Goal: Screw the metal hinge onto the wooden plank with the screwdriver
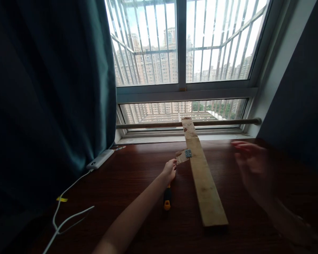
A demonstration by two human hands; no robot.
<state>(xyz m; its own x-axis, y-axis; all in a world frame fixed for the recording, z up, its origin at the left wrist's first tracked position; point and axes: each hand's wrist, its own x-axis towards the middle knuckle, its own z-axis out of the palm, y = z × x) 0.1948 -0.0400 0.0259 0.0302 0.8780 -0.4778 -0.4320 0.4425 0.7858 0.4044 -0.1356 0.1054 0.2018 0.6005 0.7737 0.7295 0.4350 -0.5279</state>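
Wooden plank (208,187): lay lengthwise on the dark red-brown tabletop (137,158), yellow-tan, with a faint darker spot and a squared near end.
Far end of plank: looked paler beyond a crosswise seam, with ragged brown patches, and overlapped the rail (224,122) in view.
Hinge (188,153): small grey metal, at the plank's left edge, beside the small wood piece (181,158).
Left hand (170,170): gripped the small wood piece narrowly, thumb and fingers pressed together.
Right hand (254,162): was raised right of the plank, well apart from it, and blurred; whether it held anything, I could not tell.
Tool handle (167,200): black and orange, near the left hand.
Edges: the windowsill (153,139) bounded the far side; the curtain (95,88) and white power strip (100,159) stood left.
Open room: widest right of the plank; left of it, forearm and handle narrowed the space.
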